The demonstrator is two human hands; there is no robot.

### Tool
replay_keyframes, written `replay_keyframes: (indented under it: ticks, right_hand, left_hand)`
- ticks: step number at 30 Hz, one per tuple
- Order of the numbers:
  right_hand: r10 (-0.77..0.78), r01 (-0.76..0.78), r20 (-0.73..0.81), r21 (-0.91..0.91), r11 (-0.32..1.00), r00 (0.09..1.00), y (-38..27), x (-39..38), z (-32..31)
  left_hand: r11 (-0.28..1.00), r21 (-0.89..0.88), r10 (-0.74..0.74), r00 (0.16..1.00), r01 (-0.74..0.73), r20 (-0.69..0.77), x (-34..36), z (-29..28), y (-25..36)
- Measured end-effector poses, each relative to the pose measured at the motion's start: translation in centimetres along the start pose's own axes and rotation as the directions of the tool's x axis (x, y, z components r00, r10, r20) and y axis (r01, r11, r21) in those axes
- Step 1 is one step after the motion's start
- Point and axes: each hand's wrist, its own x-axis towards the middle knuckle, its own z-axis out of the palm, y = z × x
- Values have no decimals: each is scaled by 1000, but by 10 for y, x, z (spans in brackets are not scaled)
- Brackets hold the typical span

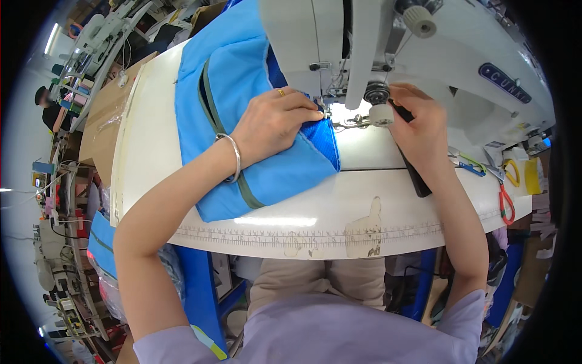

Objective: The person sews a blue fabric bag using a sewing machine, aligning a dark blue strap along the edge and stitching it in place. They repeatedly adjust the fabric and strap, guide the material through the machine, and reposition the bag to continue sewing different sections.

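A light blue fabric piece [233, 67] with a green-edged slit and a darker blue mesh-like part lies under the sewing machine [291, 42]. My left hand [273, 118] rests on it, thumb and fingertips pinched together at its edge beside the needle area. My right hand [419, 124] is curled just right of the machine's round knob [382, 115], closed on a long black strip [413, 173] that passes under the palm and ends on the table. Whether the strip is stiff or soft cannot be made out. Its fingertips are partly hidden behind the knob.
A printed ruler scale [315, 238] runs along the near edge of the white table [151, 121]. Red-handled scissors [506, 203], a yellow-handled tool [512, 173] and a yellow block [533, 176] lie at the right. Cardboard [109, 121] adjoins the table's left edge. Another person [48, 109] is far left.
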Motion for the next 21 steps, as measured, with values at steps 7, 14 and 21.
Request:
replay_keyframes:
  ticks: [7, 14, 21]
  right_hand:
    - [122, -122, 6, 18, 992, 993, -6, 5, -3]
    - [275, -276, 31, 34, 961, 961, -12, 4, 0]
    - [263, -263, 21, 24, 964, 965, -7, 2, 3]
  left_hand:
    - [999, 38, 9, 1000, -10, 10, 1, 1, -4]
    - [999, 15, 32, 999, -32, -18, -2, 5, -6]
    - [997, -26, 72, 997, -73, -20, -6, 2, -1]
